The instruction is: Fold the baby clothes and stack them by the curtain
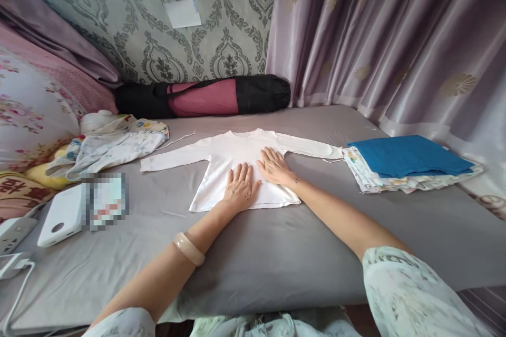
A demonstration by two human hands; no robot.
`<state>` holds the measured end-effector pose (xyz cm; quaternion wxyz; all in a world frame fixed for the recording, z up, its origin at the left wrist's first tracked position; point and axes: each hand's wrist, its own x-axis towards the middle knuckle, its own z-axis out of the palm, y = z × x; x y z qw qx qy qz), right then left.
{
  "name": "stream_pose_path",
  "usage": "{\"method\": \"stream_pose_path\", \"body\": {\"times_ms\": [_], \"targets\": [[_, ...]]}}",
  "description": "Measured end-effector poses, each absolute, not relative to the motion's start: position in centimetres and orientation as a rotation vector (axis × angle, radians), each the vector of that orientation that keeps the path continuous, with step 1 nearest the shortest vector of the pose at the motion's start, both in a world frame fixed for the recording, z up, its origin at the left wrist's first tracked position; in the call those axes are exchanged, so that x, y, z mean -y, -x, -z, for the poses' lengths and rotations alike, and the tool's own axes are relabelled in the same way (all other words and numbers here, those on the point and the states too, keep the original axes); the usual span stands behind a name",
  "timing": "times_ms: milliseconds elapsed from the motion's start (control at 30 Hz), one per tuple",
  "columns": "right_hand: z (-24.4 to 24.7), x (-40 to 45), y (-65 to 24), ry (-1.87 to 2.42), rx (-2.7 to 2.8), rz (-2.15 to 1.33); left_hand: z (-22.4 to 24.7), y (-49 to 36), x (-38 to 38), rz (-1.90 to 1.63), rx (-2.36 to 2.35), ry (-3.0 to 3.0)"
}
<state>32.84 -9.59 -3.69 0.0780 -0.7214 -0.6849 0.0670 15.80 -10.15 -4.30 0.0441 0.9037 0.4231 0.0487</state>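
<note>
A small white long-sleeved shirt [241, 150] lies spread out on the grey sheet [269, 258], its neckline toward the wall and both sleeves stretched sideways. My left hand [241, 188] rests flat on the lower middle of the shirt, fingers slightly apart. Pressed on the shirt a bit higher and to the right is my right hand [273, 166], with its fingers extended. Neither hand grips the fabric. The right sleeve's cuff reaches a stack of patterned cloths [367, 181] with a folded blue cloth [407, 155] on top.
A black and pink rolled bag [205, 97] lies along the wall. At left are a crumpled patterned cloth [118, 142], a white power bank [63, 215], a blurred-out item [107, 201] and a power strip [16, 234] with a cable. Purple curtains [356, 37] hang at right.
</note>
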Motion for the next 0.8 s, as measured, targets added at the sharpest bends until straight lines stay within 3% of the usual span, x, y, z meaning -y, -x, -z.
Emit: {"method": "stream_pose_path", "body": {"times_ms": [267,800], "targets": [[3.6,10.0,-34.0,2.226,2.036,-0.093,3.8,-15.3,10.4,-0.168,-1.207,-2.787],[1.6,20.7,-33.1,1.881,2.413,-0.312,1.9,-10.5,14.4,0.028,-0.785,-2.805]]}}
